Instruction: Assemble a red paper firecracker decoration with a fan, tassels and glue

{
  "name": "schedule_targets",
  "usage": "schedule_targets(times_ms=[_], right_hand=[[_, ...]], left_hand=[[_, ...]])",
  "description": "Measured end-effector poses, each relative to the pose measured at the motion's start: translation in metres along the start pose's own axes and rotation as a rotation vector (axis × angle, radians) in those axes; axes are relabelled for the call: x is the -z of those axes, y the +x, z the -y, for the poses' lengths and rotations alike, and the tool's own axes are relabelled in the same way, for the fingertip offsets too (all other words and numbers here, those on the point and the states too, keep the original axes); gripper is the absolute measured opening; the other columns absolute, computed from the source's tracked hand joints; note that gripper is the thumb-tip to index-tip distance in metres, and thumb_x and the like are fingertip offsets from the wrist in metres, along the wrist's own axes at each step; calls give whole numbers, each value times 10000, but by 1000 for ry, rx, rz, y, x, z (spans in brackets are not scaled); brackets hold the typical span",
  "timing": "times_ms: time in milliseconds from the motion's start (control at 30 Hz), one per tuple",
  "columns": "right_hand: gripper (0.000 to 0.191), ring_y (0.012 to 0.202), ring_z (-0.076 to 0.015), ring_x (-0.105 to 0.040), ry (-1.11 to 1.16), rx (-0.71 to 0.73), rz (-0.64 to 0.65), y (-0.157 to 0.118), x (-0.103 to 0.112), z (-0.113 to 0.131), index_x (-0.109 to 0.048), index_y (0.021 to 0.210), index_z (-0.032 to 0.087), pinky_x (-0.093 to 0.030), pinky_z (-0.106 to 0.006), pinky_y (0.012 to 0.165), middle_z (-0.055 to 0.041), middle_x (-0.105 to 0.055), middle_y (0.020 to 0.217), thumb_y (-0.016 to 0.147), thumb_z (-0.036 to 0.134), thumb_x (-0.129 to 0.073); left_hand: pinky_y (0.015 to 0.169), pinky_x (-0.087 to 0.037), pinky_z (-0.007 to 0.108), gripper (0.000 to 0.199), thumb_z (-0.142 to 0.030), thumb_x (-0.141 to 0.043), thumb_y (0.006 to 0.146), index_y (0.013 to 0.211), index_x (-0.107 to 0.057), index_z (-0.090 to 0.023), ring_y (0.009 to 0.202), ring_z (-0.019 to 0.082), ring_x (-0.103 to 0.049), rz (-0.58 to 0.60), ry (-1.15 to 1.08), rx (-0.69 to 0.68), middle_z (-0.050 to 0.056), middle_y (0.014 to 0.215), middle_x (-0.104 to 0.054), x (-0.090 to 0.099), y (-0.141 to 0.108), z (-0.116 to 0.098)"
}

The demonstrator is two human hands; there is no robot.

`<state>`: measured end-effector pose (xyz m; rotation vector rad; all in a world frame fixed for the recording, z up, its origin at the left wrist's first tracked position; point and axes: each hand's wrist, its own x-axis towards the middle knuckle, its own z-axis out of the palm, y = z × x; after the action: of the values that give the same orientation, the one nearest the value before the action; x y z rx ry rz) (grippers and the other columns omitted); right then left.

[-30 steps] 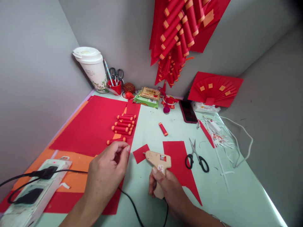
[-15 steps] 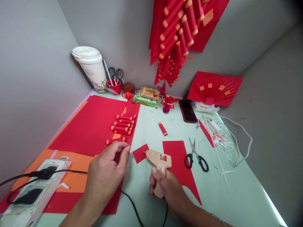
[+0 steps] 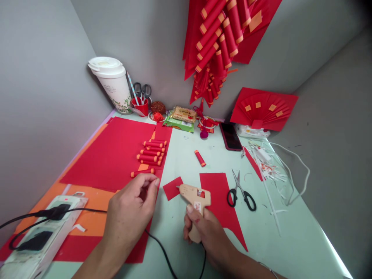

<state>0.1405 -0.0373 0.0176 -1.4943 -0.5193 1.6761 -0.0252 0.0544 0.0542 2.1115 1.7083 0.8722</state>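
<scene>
My right hand (image 3: pixel 207 228) is wrapped round the handle of a beige hot glue gun (image 3: pixel 196 193). The gun's nozzle points left and reaches over a small red paper piece (image 3: pixel 173 188) lying on the table; I cannot tell if it touches the paper. My left hand (image 3: pixel 132 211) hovers over the red sheets with thumb and fingertips pinched together; anything between them is too small to make out. Just beyond it lies a red paper roll with orange ends (image 3: pixel 142 173), and farther back is a pile of several similar rolls (image 3: pixel 151 152). One single roll (image 3: pixel 200 158) rests mid-table.
Black-handled scissors (image 3: pixel 241 192) lie open on the right, beside a cut red sheet (image 3: pixel 221 201). A power strip (image 3: pixel 49 228) stands at left, and the black cord (image 3: pixel 158 242) runs under my left arm. A phone (image 3: pixel 230 136), cup (image 3: pixel 112 85) and hanging paper firecrackers (image 3: pixel 217 42) are at the back.
</scene>
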Motion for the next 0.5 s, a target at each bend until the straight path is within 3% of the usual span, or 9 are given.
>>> schedule_targets(times_ms=[500], right_hand=[[491,571,-149,-534,1,9,6,0,0,1,-539,680,197,-429,-285,609,-15,-621,583,849,655,-592]], left_hand=[[570,-439,255,205,-397,-528,919,861,-652,-244,551,140,-627,2,-12,8,-37,673,-689,1,-1,0]])
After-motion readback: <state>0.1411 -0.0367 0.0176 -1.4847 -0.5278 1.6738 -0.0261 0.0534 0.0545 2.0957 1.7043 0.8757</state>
